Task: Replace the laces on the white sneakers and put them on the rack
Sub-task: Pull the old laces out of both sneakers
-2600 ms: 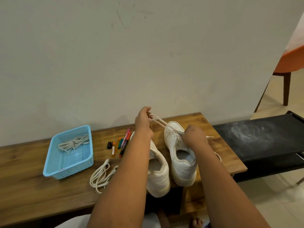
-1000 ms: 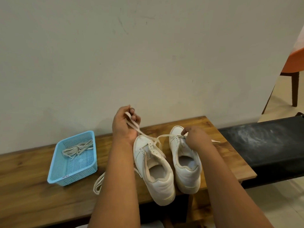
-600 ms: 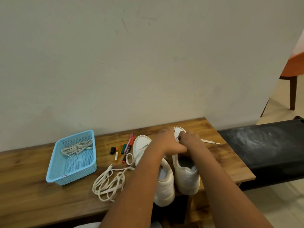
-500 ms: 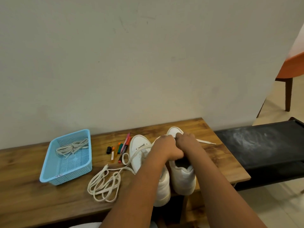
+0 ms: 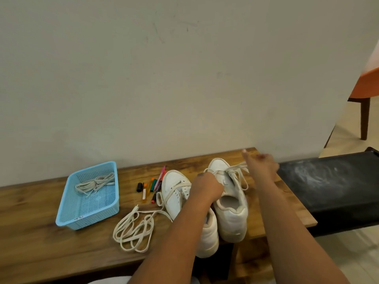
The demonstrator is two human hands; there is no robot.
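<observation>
Head | left hand (image 5: pixel 207 187) grips right sneaker (image 5: pixel 230 203) | right hand (image 5: pixel 261 168) pinches lace (image 5: pixel 235 168) (blurred)

A small dark handwritten mark is showing on the near rim of the blue basket (image 5: pixel 81 217), but it is too small to read. A faint mark on the right sneaker (image 5: pixel 225 182) is also illegible. No other text, brand or number is showing legibly.

The motion-blurred right hand (image 5: pixel 261 166) hides its own grip; the left forearm covers part of the left white leather sneaker (image 5: pixel 178 193).
</observation>
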